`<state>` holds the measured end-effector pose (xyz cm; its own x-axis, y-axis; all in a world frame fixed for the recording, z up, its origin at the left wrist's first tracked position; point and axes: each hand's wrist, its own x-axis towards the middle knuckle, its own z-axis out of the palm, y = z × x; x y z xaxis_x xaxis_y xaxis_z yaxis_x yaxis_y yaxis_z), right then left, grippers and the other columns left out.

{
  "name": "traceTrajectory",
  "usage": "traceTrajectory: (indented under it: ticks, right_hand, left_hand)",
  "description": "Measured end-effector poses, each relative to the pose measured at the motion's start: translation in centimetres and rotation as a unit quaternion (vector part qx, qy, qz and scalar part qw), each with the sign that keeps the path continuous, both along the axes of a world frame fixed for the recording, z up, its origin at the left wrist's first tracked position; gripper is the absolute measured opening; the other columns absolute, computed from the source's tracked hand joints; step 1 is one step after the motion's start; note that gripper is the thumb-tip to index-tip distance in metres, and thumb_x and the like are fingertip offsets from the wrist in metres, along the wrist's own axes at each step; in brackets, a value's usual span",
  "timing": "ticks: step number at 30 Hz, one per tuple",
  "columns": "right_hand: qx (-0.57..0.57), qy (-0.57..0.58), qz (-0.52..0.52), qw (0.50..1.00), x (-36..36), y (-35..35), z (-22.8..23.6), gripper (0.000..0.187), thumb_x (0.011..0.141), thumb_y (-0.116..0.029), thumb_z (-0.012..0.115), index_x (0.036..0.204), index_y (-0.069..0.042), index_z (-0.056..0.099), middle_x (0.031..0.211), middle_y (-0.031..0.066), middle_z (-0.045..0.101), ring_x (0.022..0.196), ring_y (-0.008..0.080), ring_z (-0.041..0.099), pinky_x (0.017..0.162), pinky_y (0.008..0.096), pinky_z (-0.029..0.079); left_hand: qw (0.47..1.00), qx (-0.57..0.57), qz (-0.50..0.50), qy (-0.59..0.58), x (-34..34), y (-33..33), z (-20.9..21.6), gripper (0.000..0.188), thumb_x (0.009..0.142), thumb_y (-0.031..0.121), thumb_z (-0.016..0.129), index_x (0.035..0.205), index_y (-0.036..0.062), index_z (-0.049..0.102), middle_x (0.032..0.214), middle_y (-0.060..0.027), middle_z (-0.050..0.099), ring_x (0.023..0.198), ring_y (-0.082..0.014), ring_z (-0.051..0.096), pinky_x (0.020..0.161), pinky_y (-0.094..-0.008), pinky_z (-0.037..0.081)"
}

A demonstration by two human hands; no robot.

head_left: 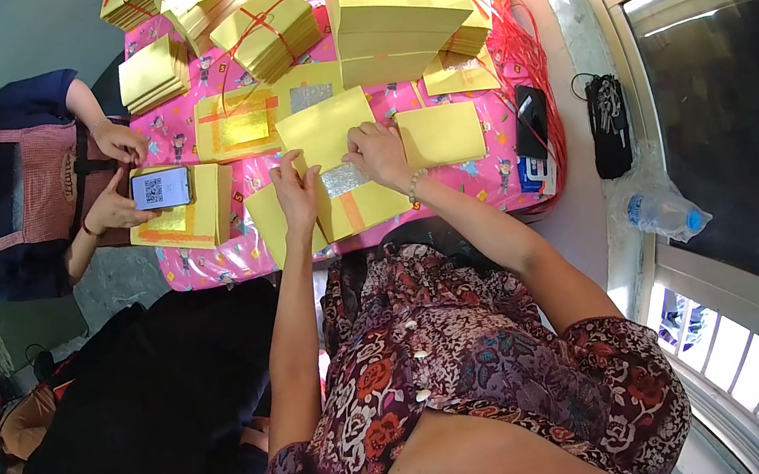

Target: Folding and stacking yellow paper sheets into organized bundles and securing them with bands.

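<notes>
At a pink table [165, 133], my left hand [296, 196] slightly spread at yellow paper [325, 127], right hand [378, 153] curled there, its grip unclear

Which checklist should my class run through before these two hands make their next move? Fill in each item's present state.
1. Both hands at the yellow paper: ok; left hand at its left side, right hand at its right.
2. Firmness of each grip: cannot tell; pressure does not show.
3. Co-worker's hands away from that paper: ok; they are at the left, by a lit phone.
4. Black phone away from the hands: ok; it lies near the table's right edge.
5. Table uncluttered: not ok; yellow stacks crowd its far side.
</notes>
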<state>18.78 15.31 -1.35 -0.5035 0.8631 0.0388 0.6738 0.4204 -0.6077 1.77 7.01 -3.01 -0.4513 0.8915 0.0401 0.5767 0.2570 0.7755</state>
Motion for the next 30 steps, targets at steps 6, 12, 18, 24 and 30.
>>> traceTrajectory:
  ticks: [6, 12, 18, 24, 30]
  right_hand:
    - [-0.028, 0.044, 0.034, 0.998, 1.1, 0.7, -1.0, 0.022, 0.073, -0.025, 0.074, 0.080, -0.012, 0.057, 0.083, 0.0047, 0.056, 0.089, 0.0248, 0.056, 0.075, 0.0396, 0.039]
    - [0.009, 0.072, 0.057, 0.996, 1.2, 0.7, -0.9, 0.025, 0.073, -0.021, 0.074, 0.087, -0.011, 0.056, 0.083, 0.0062, 0.055, 0.089, 0.0262, 0.056, 0.076, 0.0389, 0.041]
    - [0.063, 0.045, 0.095, 0.992, 1.9, 0.7, -0.5, 0.041, 0.076, -0.024, 0.071, 0.110, -0.008, 0.056, 0.093, 0.0105, 0.052, 0.089, 0.0290, 0.055, 0.080, 0.0402, 0.046]
    - [0.180, -0.020, 0.143, 0.973, 1.8, 0.9, -0.8, 0.040, 0.080, -0.027, 0.066, 0.112, -0.006, 0.056, 0.095, 0.0094, 0.052, 0.091, 0.0260, 0.054, 0.079, 0.0367, 0.048]
    - [0.183, -0.033, 0.141, 0.972, 1.7, 0.7, 0.0, 0.041, 0.080, -0.029, 0.066, 0.113, -0.007, 0.056, 0.101, 0.0093, 0.052, 0.096, 0.0256, 0.052, 0.082, 0.0377, 0.047]
  left_hand:
    - [0.995, 0.065, -0.026, -0.068, -1.0, 0.0, -1.5, 0.039, 0.080, 0.007, 0.072, 0.116, 0.0093, 0.057, 0.081, -0.0009, 0.042, 0.062, -0.0084, 0.041, 0.053, -0.0225, 0.038]
    - [0.986, 0.073, -0.027, -0.146, -1.9, -0.3, -2.8, 0.039, 0.082, 0.006, 0.070, 0.118, 0.0092, 0.057, 0.077, 0.0032, 0.042, 0.058, -0.0044, 0.040, 0.050, -0.0190, 0.036]
    - [0.975, 0.051, 0.021, -0.217, -1.5, -0.5, -1.9, 0.033, 0.083, 0.010, 0.070, 0.114, 0.0083, 0.059, 0.078, 0.0005, 0.050, 0.061, -0.0055, 0.047, 0.053, -0.0207, 0.040]
    - [0.964, 0.023, 0.139, -0.227, -0.8, 0.0, -0.9, 0.033, 0.085, 0.015, 0.070, 0.109, 0.0005, 0.052, 0.079, -0.0053, 0.057, 0.064, -0.0089, 0.054, 0.056, -0.0242, 0.046]
    - [0.886, 0.007, 0.200, -0.419, -1.1, 0.8, -0.8, 0.041, 0.083, 0.009, 0.070, 0.116, 0.0018, 0.046, 0.081, -0.0084, 0.059, 0.064, -0.0142, 0.058, 0.056, -0.0265, 0.050]
